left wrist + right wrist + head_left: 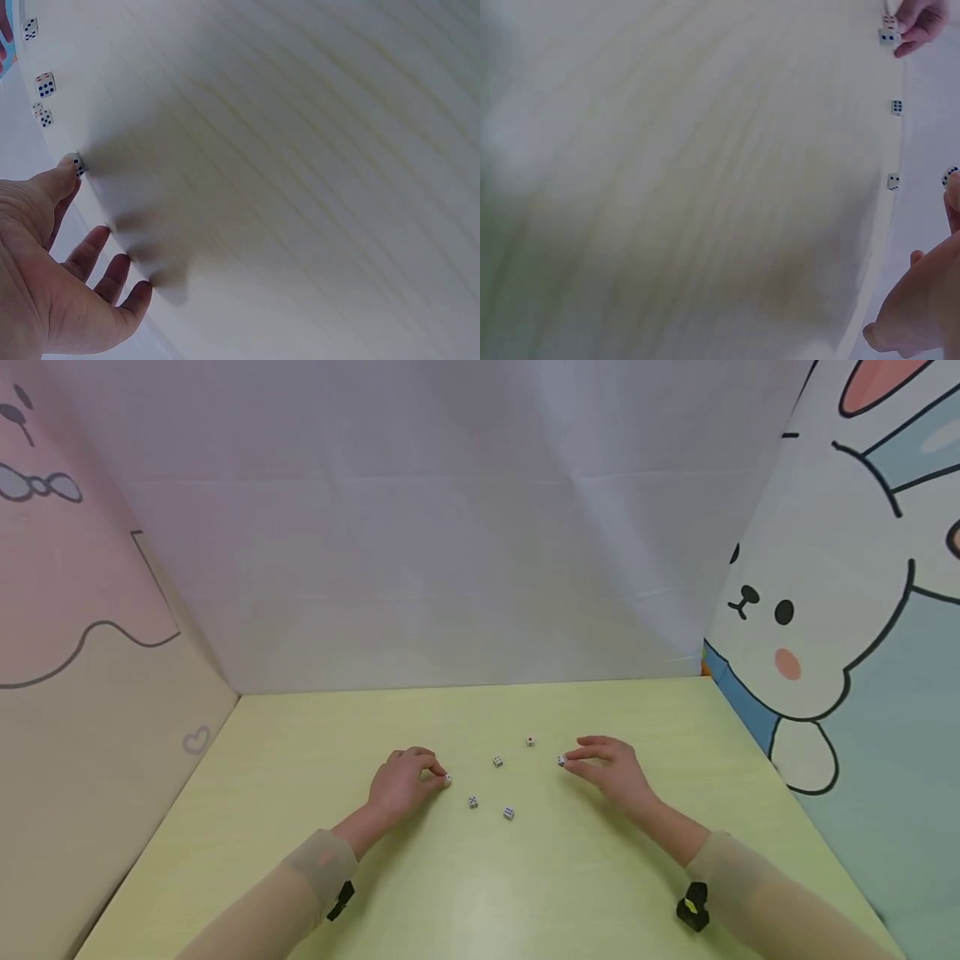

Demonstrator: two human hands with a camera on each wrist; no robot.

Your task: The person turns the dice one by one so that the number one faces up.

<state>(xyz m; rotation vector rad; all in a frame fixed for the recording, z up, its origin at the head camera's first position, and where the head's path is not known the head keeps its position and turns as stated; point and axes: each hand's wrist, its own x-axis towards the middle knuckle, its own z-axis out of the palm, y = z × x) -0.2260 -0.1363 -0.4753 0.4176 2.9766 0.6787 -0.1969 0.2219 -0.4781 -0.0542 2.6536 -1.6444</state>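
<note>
- Our left hand [407, 785] pinches one die [448, 779], thumb to finger, other fingers spread.
- Our right hand [609, 770] pinches a second die [561, 761].
- Four loose dice [498, 762] lie between, on the desk [420, 902]; we'd best grip lightly, nudging none.

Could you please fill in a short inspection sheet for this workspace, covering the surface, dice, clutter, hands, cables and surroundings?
Surface: pale yellow tabletop, with a soft glare near the person.
Job's things: six small white dice in all; four loose dice lie on the table between the hands, the farthest showing a red dot.
Clutter: nothing seen.
Left grip: pinches one die.
Right grip: pinches another die.
Cables: nothing seen.
Surroundings: creased white backdrop behind; pink-and-cream panel at left, rabbit panel at right.
</note>
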